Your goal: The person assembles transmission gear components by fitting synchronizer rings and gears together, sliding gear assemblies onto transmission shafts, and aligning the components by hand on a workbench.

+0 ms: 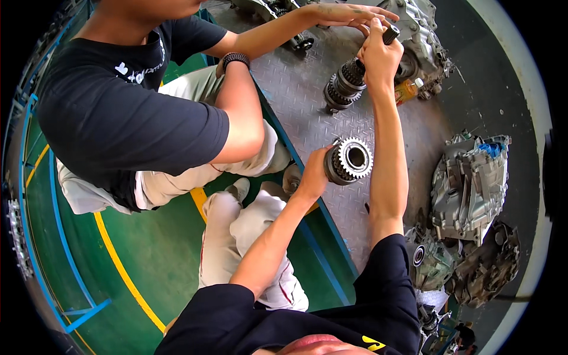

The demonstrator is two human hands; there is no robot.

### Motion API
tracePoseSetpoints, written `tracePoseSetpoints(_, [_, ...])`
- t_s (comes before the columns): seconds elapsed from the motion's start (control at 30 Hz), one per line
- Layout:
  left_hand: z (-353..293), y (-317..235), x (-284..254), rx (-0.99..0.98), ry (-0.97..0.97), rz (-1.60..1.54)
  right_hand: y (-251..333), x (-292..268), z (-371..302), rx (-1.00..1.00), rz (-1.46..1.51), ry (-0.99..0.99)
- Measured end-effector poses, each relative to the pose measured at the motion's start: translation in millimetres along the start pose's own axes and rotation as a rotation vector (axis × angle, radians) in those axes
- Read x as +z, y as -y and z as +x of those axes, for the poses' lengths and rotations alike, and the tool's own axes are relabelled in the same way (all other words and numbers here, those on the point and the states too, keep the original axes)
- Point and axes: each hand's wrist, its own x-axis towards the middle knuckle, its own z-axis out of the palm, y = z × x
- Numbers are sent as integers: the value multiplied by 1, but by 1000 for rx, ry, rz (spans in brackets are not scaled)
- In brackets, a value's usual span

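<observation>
My left hand point(316, 174) is closed around a toothed gear assembly point(350, 161), whose bright toothed ring and round centre bore face up. Farther off, my right hand point(381, 56) grips the upper end of a gear shaft point(344, 86). This shaft carries several dark stacked gears, stands at a tilt, and its splined tip point(390, 34) pokes out past my fingers. A co-worker's hand point(358, 16) reaches in beside that tip with fingers stretched out; whether it touches the shaft or my hand, I cannot tell.
The co-worker point(136, 106) sits at the left along the metal-plate bench point(349, 219). Gearbox housings point(470, 183) line the bench's right side, with another casing point(414, 35) at the far end. A small orange bottle point(408, 90) stands near my right forearm. Blue rails point(65, 236) run along the left.
</observation>
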Motion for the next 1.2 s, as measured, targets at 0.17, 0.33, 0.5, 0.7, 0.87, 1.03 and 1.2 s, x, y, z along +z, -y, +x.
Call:
tracePoseSetpoints(0.17, [3, -13, 3, 53, -35, -48, 6, -9, 8, -12, -20, -17])
tracePoseSetpoints(0.33, [-7, 18, -3, 76, -6, 55, 3, -21, 8, -8, -103, -63])
tracePoseSetpoints(0.5, [-10, 10, 6, 67, -71, 22, -4, -35, 10, 62, 13, -101])
tracePoseSetpoints(0.7, [-13, -6, 12, -35, -83, -21, -24, -51, 15, 62, 43, -128])
tracePoseSetpoints(0.87, [-8, 19, 5, 134, -99, 12, -27, -66, 25, 132, 120, -65])
tracePoseSetpoints(1.03, [-9, 5, 4, 110, -83, -80, -21, -73, 20, 212, 155, 31])
tracePoseSetpoints(1.2, [-12, 7, 10, -33, -57, -158, -7, -66, 45, 95, 307, 13])
